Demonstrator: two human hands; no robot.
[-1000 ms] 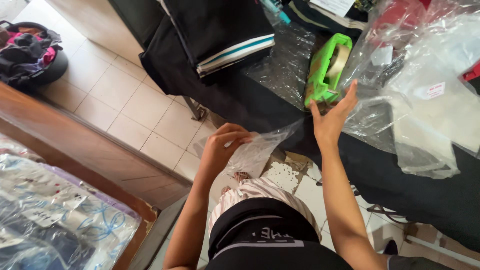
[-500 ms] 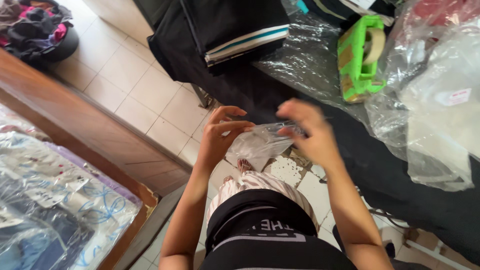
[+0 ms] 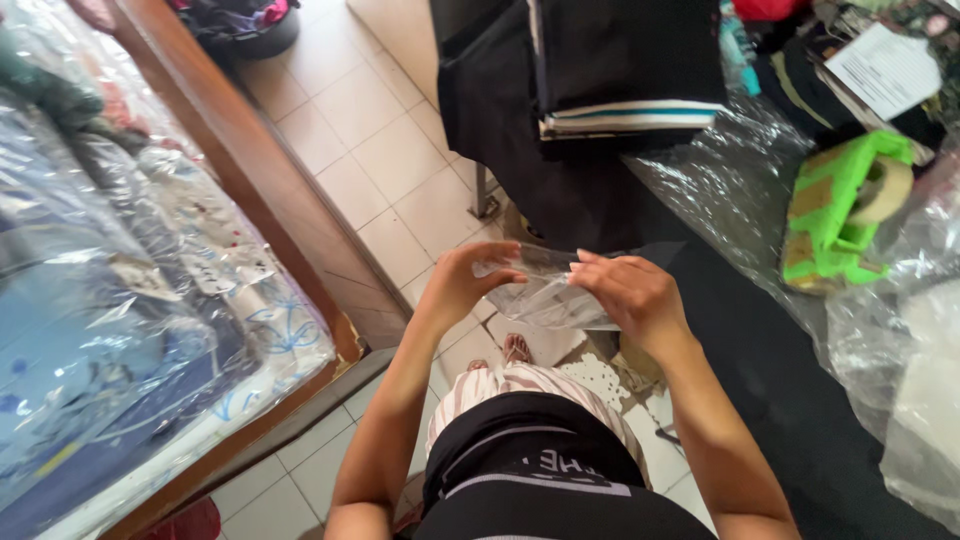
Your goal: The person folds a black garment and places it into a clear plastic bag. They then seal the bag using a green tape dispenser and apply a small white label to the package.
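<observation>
Near the middle of the frame, both hands meet on a clear plastic bag (image 3: 548,297) held in the air above the tiled floor (image 3: 365,160). The left hand (image 3: 462,285) grips the bag's left end, its fingers (image 3: 497,278) curled and pinching the film. The right hand (image 3: 630,293) lies over the bag's right side, fingers pressed together and pinching the upper edge; the thumb is hidden under the palm. The bag is crumpled and looks empty.

Right of the hands runs a surface draped in black cloth (image 3: 760,350). On it, at the upper right of the frame, sits a green tape dispenser (image 3: 835,215) among loose clear plastic sheets (image 3: 720,180). A stack of folded dark garments (image 3: 625,65) with striped hems lies at the top centre. At the left of the frame, packets wrapped in plastic (image 3: 120,300) fill a wooden-edged shelf (image 3: 250,160).
</observation>
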